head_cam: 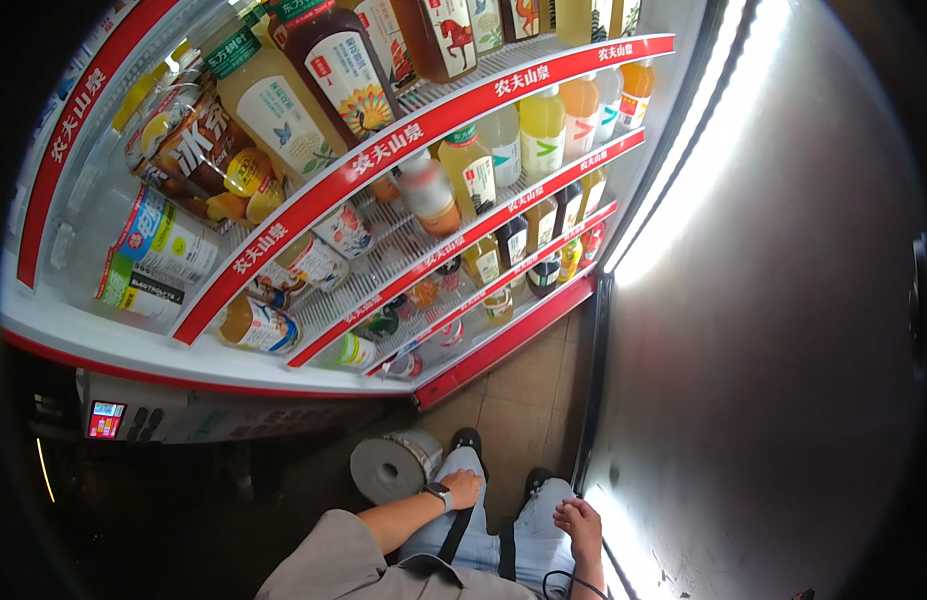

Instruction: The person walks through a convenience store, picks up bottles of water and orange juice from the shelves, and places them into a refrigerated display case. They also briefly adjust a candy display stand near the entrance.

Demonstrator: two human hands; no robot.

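My left hand [463, 489], with a watch on the wrist, rests on my thigh near the knee; no object shows in it, and its fingers look loosely bent. My right hand [578, 517] is raised above my other thigh, fingers curled, with nothing visible in it. A dark cable [565, 576] runs by the right forearm. Before me stands a drinks cooler with bottles on several shelves, among them a bottle of yellow drink [542, 131], a bottle of dark tea [343, 67] and a large iced tea bottle [208, 154]. An orange-bottomed bottle [430, 196] stands on a middle shelf with bare wire rack beside it.
Red shelf strips [388, 148] edge the racks. The cooler's door [748, 337] stands open at the right, with bright light strips. A grey cylindrical object [392, 466] with a central hole is on the floor by my left leg. A machine with a small screen [106, 420] is at the lower left.
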